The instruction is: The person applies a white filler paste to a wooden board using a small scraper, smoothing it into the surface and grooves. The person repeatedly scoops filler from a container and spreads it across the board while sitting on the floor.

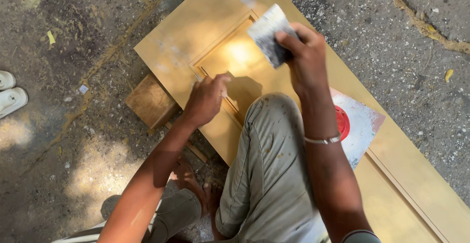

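— Two hands seen; what's held?
— Grey sanding pad is gripped by right hand above the yellow door panel. Left hand is pressed on the panel's recessed edge, fingers curled, nothing visibly held.

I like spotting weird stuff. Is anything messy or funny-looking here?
Somewhat. The right hand holds a smeared flat scraper, pale patches streak the wooden door panel, and the panel sits propped on a wooden block.
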